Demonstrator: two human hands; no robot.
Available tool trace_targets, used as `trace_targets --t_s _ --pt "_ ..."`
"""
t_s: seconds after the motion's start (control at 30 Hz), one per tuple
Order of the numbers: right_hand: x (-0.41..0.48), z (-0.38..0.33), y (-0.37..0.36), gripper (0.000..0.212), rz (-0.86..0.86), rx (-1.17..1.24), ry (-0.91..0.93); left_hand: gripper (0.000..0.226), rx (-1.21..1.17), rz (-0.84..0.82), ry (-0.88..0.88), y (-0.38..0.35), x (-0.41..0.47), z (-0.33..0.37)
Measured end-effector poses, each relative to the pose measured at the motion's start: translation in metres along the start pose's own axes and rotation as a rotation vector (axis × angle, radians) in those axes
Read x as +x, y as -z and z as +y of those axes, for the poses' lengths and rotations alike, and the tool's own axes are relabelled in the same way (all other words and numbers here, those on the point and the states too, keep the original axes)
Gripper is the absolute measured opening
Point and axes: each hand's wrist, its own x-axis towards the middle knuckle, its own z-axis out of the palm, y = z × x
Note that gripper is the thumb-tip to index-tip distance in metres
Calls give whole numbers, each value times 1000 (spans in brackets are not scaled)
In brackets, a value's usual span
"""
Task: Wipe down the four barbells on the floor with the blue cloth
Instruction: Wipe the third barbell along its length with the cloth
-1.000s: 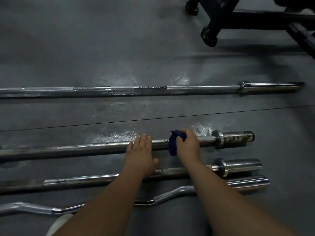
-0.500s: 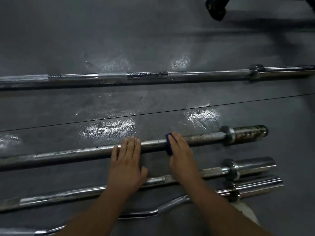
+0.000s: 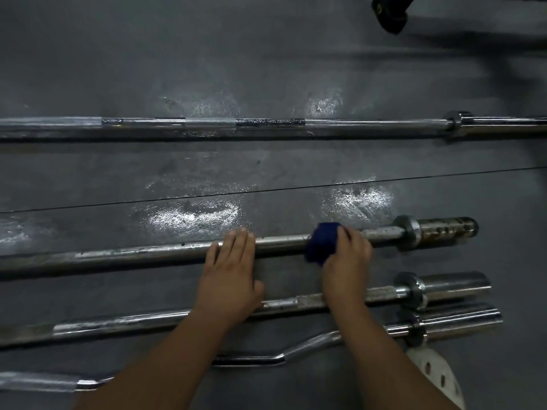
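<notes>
Two sets of fingers: left fingers (image 3: pixel 239 241) straight and together, laid flat across the shaft; right fingers (image 3: pixel 352 235) curled over the blue cloth (image 3: pixel 321 244), clamping it round the same shaft.
Hands: left hand (image 3: pixel 229 279) steadies the bar; right hand (image 3: pixel 344 261) holds the cloth near the right-end collar.
Bar in work: rusted barbell (image 3: pixel 148 254), second from the far side, its end sleeve pitted.
Other bars: long barbell (image 3: pixel 355 125) farthest off, well apart; chrome barbell (image 3: pixel 118 324) passing beneath both forearms; curl bar (image 3: pixel 310 344) nearest the person.
Floor: grey floor (image 3: pixel 266 54), with glossy patches (image 3: pixel 192 214) just beyond the bar in work, possibly wet.
Other items: black frame foot (image 3: pixel 390 16) at top right; white perforated item (image 3: pixel 435 371) at lower right, kind unclear.
Progress: judged mid-task. Specks show on the shaft left of the steadying hand, so that stretch likely remains. Whether the other three bars are done cannot be told.
</notes>
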Motion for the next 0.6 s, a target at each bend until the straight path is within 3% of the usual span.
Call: trace_targets --t_s 0.07,0.17,0.27,0.33,0.4,0.47,0.6 --pt "-10 -20 -9 57 14 14 -78 90 15 9 4 0 1 -2" --pt "-32 -75 -25 53 -106 84 175 93 9 30 -25 -3 0 -7" --pt "-27 -74 -20 55 -215 96 435 92 11 53 -48 -2 -2 -14" --pt "-15 -42 -14 57 -145 29 334 93 37 50 -67 0 -4 -17" --pt "-12 -23 -8 61 -69 25 51 93 67 44 -57 1 -6 -18" --pt "-22 -45 -15 58 -63 32 -30 92 74 46 -33 1 -7 -17" --pt "-48 -106 -27 48 -244 104 443 87 52 64 -52 0 -8 -21"
